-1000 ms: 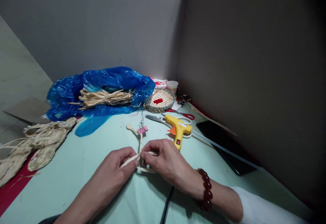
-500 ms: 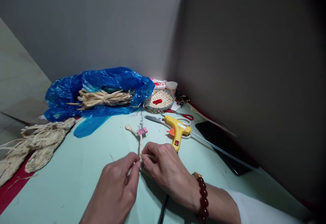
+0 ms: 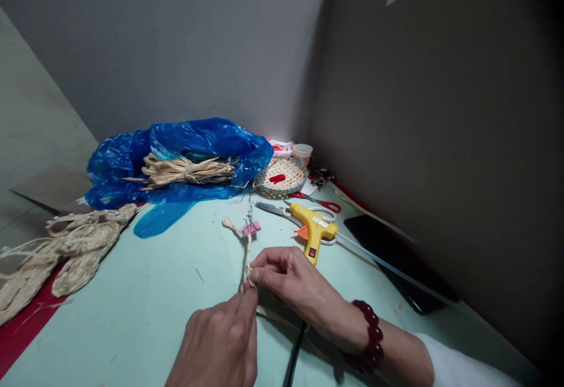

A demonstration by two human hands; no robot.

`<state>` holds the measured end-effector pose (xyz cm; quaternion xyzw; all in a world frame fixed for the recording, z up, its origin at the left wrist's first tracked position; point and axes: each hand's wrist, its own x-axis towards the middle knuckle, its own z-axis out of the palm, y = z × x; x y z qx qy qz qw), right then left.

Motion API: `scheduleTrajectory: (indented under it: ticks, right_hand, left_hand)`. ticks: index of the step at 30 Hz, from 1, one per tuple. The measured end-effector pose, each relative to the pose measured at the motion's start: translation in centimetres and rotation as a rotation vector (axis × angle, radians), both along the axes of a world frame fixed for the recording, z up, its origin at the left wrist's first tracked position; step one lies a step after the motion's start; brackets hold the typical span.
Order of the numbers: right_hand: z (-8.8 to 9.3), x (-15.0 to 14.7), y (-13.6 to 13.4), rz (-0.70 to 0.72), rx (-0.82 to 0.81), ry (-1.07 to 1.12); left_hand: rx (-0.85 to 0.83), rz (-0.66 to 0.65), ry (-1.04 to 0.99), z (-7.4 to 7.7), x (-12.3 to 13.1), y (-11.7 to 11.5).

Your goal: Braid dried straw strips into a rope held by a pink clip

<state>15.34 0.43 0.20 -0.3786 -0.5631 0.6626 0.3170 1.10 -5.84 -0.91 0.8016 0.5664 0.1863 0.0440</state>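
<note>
Both my left hand (image 3: 220, 334) and my right hand (image 3: 299, 287) meet at the near end of the pale braid (image 3: 248, 252), which stretches away from me to the pink clip (image 3: 252, 228). My right fingertips pinch it from the right; whether my left ones clamp its end, I cannot tell. Against half a second ago, my left hand sits more directly below it, knuckles up.

Right hand (image 3: 294, 280) in a pinch beside left hand (image 3: 220, 337), perhaps likewise closed.
</note>
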Motion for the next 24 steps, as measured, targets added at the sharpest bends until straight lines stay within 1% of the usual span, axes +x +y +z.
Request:
scheduleTrajectory:
  ticks: [3,8,10,12,14,15,17,18,19,21,22,23,24]
  right_hand:
    - [0.0,0.0,0.0,-0.010,-0.031,0.043]
    - [0.1,0.4,0.0,-0.027,-0.019,-0.009]
    - [0.1,0.5,0.0,-0.032,-0.035,-0.014]
    - [0.0,0.6,-0.1,-0.037,-0.044,-0.019]
    - [-0.2,0.5,-0.1,-0.036,-0.056,-0.036]
    - [-0.2,0.4,-0.2,-0.038,-0.067,-0.051]
    - [-0.3,0.3,-0.3,-0.030,-0.084,-0.085]
    - [-0.4,0.3,-0.3,-0.032,-0.086,-0.097]
    - [-0.4,0.2,-0.3,-0.037,-0.083,-0.101]
    - [-0.5,0.2,-0.3,-0.045,-0.064,-0.111]
    - [-0.5,0.3,-0.3,-0.044,-0.049,-0.127]
    - [-0.6,0.3,-0.3,-0.043,-0.030,-0.152]
    - [-0.6,0.4,-0.3,-0.035,-0.004,-0.181]
  left_hand:
    - [-0.031,-0.093,0.206,0.1,-0.1,0.0]
    - [0.109,-0.121,0.226,-0.2,-0.7,-0.1]
    - [0.101,-0.087,0.205,0.0,-1.4,0.1]
    - [0.051,0.029,0.152,0.5,-2.1,0.5]
    - [0.007,0.196,0.043,1.1,-2.7,1.0]
    - [-0.003,0.258,-0.044,1.4,-2.8,1.3]
    - [-0.074,0.341,-0.284,1.8,-2.8,2.0]
    - [-0.159,0.364,-0.434,1.9,-2.6,2.3]
    - [-0.281,0.378,-0.589,1.9,-2.4,2.5]
    - [-0.575,0.376,-0.854,1.7,-2.0,3.0]
    - [-0.700,0.361,-0.949,1.5,-1.8,3.1]
    - [-0.790,0.344,-1.015,1.4,-1.7,3.3]
    - [-0.845,0.332,-1.055,1.3,-1.6,3.4]
